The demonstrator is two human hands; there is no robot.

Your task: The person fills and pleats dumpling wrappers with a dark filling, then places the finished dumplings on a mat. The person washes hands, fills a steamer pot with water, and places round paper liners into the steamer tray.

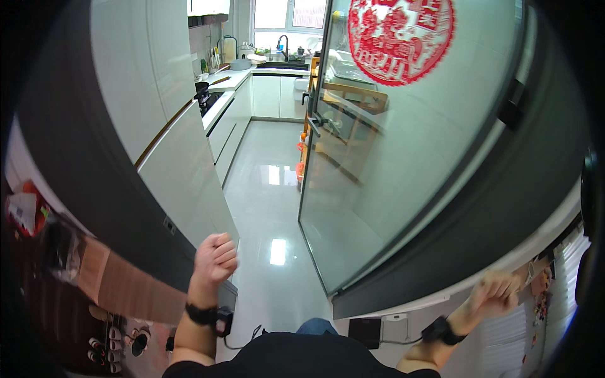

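Observation:
My left hand point(216, 258) is raised in a loose fist at the lower left, holding nothing, in front of the dark door frame point(175, 231) and a glossy white cabinet panel point(184, 170). At the lower right, my right hand point(495, 294) is blurred, its fingers curled, with no object visible in it. Each wrist wears a black strap with a small device and a cable. Before me stands a glass door point(378, 189), swung inward, with a black lever handle point(314, 126) and a round red paper-cut decoration point(401, 40).
A glossy tiled floor point(269, 208) runs into a kitchen. White counters point(231, 81) carry a gas stove point(208, 101) and a grey pan point(240, 64); a black faucet point(283, 47) stands at the sink. Wooden shelving point(352, 97) shows through the glass. Several shoes point(113, 345) lie lower left.

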